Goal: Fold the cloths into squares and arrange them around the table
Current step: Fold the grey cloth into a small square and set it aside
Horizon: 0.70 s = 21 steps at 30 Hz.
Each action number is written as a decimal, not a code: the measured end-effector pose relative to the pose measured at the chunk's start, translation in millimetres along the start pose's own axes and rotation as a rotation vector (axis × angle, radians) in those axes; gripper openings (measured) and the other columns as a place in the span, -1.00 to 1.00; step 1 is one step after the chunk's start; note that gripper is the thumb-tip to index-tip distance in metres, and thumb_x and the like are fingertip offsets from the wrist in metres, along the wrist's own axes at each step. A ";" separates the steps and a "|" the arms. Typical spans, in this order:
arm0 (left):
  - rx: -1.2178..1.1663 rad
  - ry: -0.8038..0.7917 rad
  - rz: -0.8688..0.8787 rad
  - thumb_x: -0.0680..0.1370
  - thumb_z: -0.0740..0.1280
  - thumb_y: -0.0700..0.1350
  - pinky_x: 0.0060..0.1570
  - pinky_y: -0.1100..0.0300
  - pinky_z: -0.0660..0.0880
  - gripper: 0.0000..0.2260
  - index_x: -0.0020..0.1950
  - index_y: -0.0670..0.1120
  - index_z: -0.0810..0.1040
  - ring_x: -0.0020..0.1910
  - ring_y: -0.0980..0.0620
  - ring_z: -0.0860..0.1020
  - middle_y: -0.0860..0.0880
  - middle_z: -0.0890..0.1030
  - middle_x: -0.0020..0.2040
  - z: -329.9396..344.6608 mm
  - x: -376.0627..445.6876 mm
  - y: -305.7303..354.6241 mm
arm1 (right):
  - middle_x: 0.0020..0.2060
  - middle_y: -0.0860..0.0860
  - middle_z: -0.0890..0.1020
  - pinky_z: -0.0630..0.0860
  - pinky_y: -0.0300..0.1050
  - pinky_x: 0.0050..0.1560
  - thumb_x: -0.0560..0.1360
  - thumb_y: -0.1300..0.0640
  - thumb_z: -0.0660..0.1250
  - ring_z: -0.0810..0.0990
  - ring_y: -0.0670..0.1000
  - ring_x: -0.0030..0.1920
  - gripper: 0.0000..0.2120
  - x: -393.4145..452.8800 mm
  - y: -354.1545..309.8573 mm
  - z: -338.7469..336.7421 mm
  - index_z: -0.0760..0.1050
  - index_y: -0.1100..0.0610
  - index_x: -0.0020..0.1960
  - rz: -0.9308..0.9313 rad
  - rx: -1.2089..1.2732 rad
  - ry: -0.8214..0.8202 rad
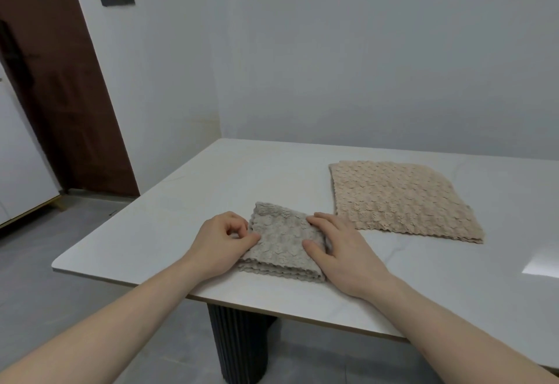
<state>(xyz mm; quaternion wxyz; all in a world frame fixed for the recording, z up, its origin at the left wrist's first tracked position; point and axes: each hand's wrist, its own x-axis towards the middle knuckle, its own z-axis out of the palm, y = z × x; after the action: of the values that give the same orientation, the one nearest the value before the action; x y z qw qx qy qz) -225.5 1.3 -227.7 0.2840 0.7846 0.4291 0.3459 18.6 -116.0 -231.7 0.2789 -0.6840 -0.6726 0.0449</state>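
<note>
A small grey-beige textured cloth (pixel 282 240), folded into a rough square of several layers, lies near the front left corner of the white table (pixel 169 220). My left hand (pixel 222 244) pinches its left edge between thumb and curled fingers. My right hand (pixel 340 247) rests flat on its right edge, with the thumb on top of the cloth. A larger tan textured cloth (pixel 402 200) lies spread flat in one layer on the table, behind and to the right of the folded one, with no hand on it.
The table stands against a pale wall at the back and rests on a dark ribbed pedestal (pixel 239 344). A brown door (pixel 57 81) and a white cabinet (pixel 21 165) stand to the left across a grey tiled floor.
</note>
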 end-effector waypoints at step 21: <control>0.497 -0.423 0.131 0.56 -0.06 0.46 0.62 0.09 -0.10 -0.33 0.64 0.32 -0.06 0.62 0.22 -0.11 0.32 -0.11 0.64 5.4 -6.4 9.4 | 0.62 -0.13 0.14 -0.06 -0.05 0.59 0.61 -0.35 -0.01 0.07 -0.09 0.59 -0.34 -4.2 -9.3 -3.6 0.07 -0.12 0.63 0.052 -0.129 -0.126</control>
<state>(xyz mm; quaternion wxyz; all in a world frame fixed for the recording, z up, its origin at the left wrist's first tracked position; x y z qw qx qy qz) -219.2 -9.5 -225.8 0.1438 0.9101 0.3808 0.0775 11.4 -121.7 -225.9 0.1902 -0.7137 -0.6722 0.0515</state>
